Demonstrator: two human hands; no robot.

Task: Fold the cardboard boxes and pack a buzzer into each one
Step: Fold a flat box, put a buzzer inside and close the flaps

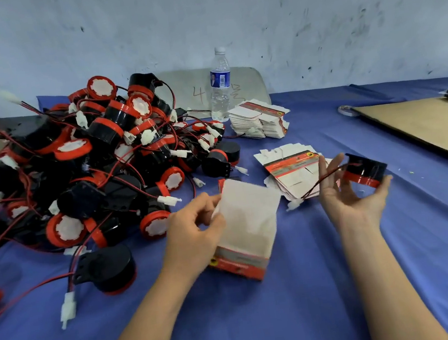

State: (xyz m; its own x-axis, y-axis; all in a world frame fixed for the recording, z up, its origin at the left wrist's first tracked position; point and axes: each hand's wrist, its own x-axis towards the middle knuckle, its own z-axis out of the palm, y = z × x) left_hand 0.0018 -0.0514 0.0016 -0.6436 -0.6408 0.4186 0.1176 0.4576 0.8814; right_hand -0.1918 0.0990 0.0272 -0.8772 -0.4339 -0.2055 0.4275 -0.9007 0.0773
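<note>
My left hand (196, 227) grips the left side of a folded white and red cardboard box (245, 229) that stands on the blue cloth at the centre. My right hand (352, 193) is raised palm up to the right of it and holds a black and red buzzer (365, 170) at the fingertips. The buzzer's red and black wire hangs down to a white plug (294, 204). A big heap of black and red buzzers (97, 162) with wires fills the left of the table. A single buzzer (108, 270) lies apart in front of the heap.
Two stacks of flat unfolded boxes lie beyond my hands, one (290, 170) close and one (260, 121) farther back. A clear water bottle (219, 85) stands by the wall. A brown cardboard sheet (432, 127) lies at the right on the blue cloth (291, 317).
</note>
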